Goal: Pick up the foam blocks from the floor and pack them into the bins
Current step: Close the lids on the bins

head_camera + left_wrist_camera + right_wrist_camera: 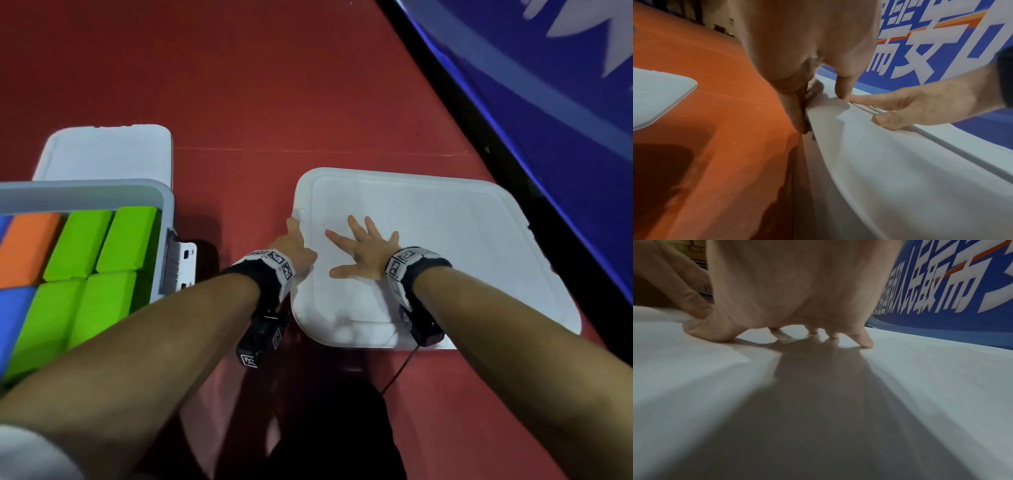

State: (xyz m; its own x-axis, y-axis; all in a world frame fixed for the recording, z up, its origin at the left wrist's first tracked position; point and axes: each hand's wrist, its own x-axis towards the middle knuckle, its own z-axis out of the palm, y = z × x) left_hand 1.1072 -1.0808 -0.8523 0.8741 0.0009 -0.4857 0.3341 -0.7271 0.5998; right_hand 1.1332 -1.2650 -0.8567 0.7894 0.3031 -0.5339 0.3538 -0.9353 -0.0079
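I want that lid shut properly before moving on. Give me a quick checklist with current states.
1. Right hand flat on lid: ok.
2. Left hand at the lid's left edge, fingers over the side: ok.
3. Lid covers its bin: ok.
4. Latch engaged: cannot tell.
5. Open bin packed with blocks: ok.
6. Spare lid on open bin: not ok.

Bare red floor (236, 192) separates open bin (164, 205) from lidded bin (445, 240).
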